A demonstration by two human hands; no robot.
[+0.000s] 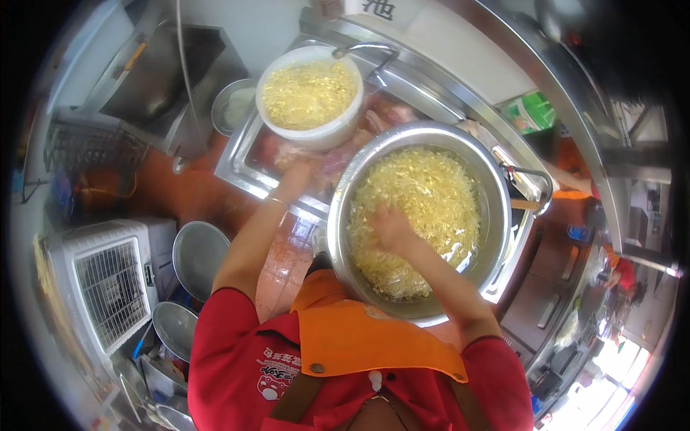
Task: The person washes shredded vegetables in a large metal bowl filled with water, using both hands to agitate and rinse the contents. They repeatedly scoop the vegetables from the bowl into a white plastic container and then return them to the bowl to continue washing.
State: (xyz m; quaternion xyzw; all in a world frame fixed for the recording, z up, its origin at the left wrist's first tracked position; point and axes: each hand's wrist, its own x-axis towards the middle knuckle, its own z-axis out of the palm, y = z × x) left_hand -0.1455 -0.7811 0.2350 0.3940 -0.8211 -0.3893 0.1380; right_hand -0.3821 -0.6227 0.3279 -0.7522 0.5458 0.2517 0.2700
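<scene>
Bean sprouts (431,199) float in water in a large round metal basin (338,215) that rests across the sink. My right hand (392,229) is among the sprouts at the water's surface, fingers spread and partly blurred; whether it holds any is unclear. My left hand (303,175) reaches into the left part of the steel sink (237,156), where pieces of raw meat (337,161) lie. Its fingers are blurred and partly hidden at the meat. Beyond it, a white plastic tub (310,137) is heaped with more bean sprouts (308,94).
A curved faucet (377,48) reaches over the tub, and another tap (533,175) stands right of the basin. A metal pot (218,110) is left of the sink. An air cooler (110,285) and metal bowls (200,261) stand lower left. Other people (624,277) appear at right.
</scene>
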